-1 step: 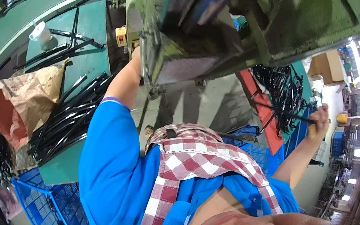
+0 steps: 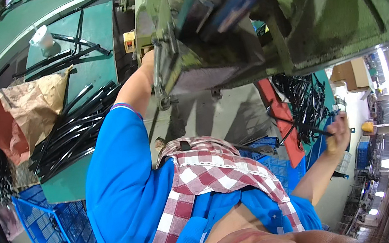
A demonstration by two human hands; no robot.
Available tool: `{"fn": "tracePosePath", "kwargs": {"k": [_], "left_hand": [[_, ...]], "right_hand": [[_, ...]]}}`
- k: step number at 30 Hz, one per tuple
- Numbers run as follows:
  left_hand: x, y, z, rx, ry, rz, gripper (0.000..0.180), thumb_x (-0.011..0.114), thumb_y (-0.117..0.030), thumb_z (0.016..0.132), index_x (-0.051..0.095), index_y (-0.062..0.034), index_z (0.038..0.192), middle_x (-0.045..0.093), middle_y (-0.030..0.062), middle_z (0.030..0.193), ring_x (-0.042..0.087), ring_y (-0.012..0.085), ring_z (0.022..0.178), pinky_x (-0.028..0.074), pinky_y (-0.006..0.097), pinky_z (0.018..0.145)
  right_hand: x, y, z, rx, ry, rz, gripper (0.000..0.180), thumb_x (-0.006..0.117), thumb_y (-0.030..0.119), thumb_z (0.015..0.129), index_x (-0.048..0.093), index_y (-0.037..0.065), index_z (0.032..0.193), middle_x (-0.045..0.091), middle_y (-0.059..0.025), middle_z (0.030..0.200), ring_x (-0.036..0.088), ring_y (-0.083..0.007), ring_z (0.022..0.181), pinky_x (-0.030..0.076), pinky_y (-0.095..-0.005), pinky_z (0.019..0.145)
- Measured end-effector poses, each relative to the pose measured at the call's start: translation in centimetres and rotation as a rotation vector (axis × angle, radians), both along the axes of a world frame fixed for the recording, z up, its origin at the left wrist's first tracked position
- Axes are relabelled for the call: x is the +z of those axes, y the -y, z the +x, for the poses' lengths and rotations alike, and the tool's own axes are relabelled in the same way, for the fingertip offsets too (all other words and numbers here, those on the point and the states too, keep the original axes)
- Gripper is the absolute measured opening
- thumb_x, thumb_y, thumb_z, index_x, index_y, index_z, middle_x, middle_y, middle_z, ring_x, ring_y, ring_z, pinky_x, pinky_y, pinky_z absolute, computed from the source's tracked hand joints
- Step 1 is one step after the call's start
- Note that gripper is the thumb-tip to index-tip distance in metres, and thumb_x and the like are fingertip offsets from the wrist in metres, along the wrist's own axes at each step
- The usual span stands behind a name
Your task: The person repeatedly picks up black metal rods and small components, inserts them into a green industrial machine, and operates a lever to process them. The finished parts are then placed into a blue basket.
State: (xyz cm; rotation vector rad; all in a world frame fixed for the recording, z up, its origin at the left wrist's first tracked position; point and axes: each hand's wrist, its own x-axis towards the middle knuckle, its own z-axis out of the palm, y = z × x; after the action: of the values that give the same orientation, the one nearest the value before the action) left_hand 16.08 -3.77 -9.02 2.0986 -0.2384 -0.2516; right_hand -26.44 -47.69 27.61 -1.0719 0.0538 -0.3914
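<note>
Two bare hands are stretched well apart beneath a green-painted machine (image 2: pixel 353 14) on a workshop floor. The right hand (image 2: pixel 339 133), fingers curled, grips one end of a slim black bar (image 2: pixel 321 131), which points back toward a tangled heap of black rods (image 2: pixel 302 91) beside a red panel (image 2: pixel 284 119). The left hand (image 2: pixel 147 57) reaches up to the machine's edge, near a small yellow box (image 2: pixel 129 41); mostly hidden, its fingers cannot be read as spread or closed. At left, glossy black tubes (image 2: pixel 73 128) lie on a green tabletop (image 2: pixel 96 26) with a crumpled brown paper bag (image 2: pixel 40 103) and a white cup (image 2: pixel 42 38), above a blue plastic crate (image 2: pixel 54 235).
</note>
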Motion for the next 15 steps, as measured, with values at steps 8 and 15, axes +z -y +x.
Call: {"fn": "tracePosePath", "kwargs": {"k": [8,15], "left_hand": [[-0.2,3.2,2.2,-0.011,0.247,0.614,0.027,0.047,-0.012,0.088,0.071,-0.0049,0.098,0.068,0.0179,0.103,0.067,0.0332,0.096,0.055,0.043,0.080],[2.6,3.4,-0.9,0.006,0.389,0.608,0.020,0.053,-0.011,0.084,0.072,-0.0071,0.090,0.069,0.0158,0.096,0.068,0.0314,0.092,0.056,0.043,0.075]], "right_hand": [[-9.5,-12.3,4.2,0.125,-0.778,-0.898,0.024,0.055,0.020,0.094,0.063,0.001,0.106,0.057,-0.0002,0.070,0.050,-0.0050,0.060,0.039,-0.0203,0.055],[-16.8,-15.8,8.4,0.344,-0.552,-1.156,0.027,0.064,0.016,0.090,0.063,-0.003,0.109,0.067,-0.0124,0.086,0.056,-0.0127,0.075,0.048,-0.0278,0.069]]}}
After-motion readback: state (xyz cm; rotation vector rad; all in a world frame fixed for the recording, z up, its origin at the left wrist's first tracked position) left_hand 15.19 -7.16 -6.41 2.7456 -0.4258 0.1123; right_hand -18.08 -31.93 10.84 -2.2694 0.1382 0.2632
